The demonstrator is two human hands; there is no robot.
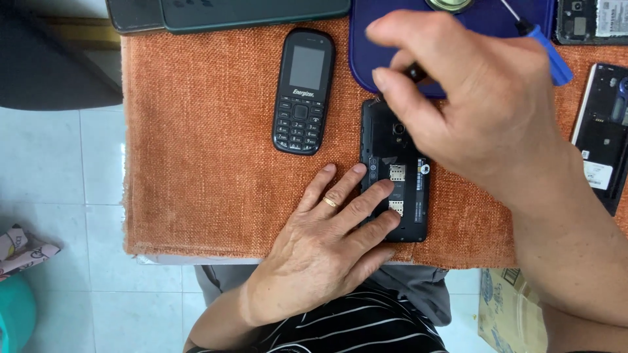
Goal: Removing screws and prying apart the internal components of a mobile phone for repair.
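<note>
A black smartphone with its back cover off (402, 171) lies on the orange woven cloth (209, 150), its card slots and camera exposed. My left hand (327, 242), a ring on one finger, presses flat on the phone's lower left part. My right hand (458, 98) hovers over the phone's top end, fingers pinched on a small dark tool whose tip points at the upper left corner; most of the tool is hidden by the fingers.
A black keypad phone (302, 91) lies left of the open phone. A dark blue tray (366, 59) sits behind, with a blue-handled screwdriver (546, 52) over it. More opened phones (605, 131) lie at the right. Dark devices (229, 13) line the far edge.
</note>
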